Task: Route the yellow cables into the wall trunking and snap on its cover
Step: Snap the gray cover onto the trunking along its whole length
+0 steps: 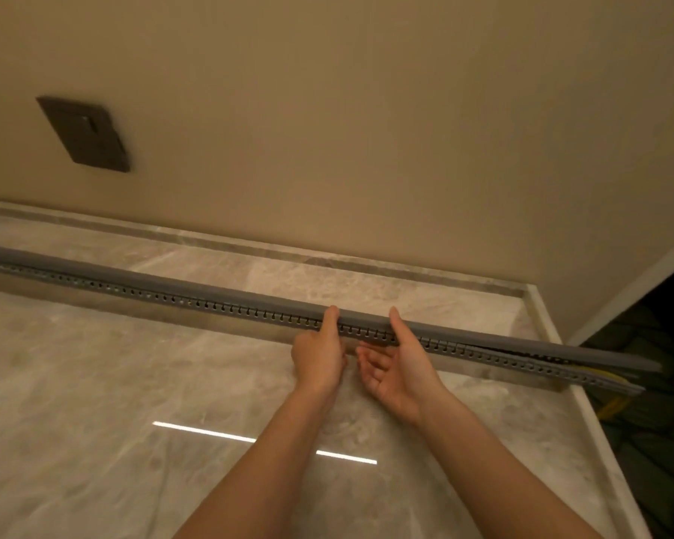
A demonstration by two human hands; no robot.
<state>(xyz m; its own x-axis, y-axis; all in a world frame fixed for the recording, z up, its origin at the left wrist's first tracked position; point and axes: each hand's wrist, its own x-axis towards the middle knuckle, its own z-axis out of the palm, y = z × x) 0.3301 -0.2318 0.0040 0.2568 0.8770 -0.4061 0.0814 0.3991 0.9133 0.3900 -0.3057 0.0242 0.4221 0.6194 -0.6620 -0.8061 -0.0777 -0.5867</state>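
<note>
A long grey slotted trunking (180,301) lies across a marble countertop, running from the far left to the right edge. Its grey cover (141,276) sits along the top, closed over the left and middle and lifted apart from the body at the right end (615,357). Yellow cables (596,370) show in that gap and hang down past the counter edge (613,406). My left hand (320,354) grips the trunking with its thumb pressed on the cover. My right hand (399,367) holds the trunking just to the right, thumb on the cover, fingers curled under it.
A beige wall rises behind the counter with a dark switch plate (84,134) at upper left. The marble counter (133,383) ends at a white rim (600,441) on the right, beyond which lies a dark patterned floor (658,441).
</note>
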